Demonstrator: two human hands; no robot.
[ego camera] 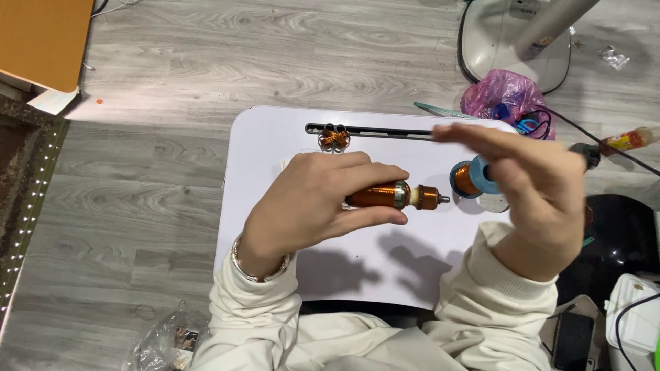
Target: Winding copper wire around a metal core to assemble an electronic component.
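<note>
My left hand (313, 203) grips a copper-wound motor armature (395, 196) over the small white table (275, 130), its shaft end pointing right. My right hand (533, 182) hovers to the right of the armature, fingers stretched flat and apart, blurred, with nothing seen in it. Just behind that hand stands a blue spool of copper wire (471, 178). A small tangle of copper wire (335, 139) lies at the table's far edge, next to a long black slot (385, 130).
A pink plastic bag (505, 93) and a white fan base (512, 41) sit on the grey wood floor beyond the table. A glue tube (629, 141) lies at right. A clear bag (161, 340) rests by my left elbow.
</note>
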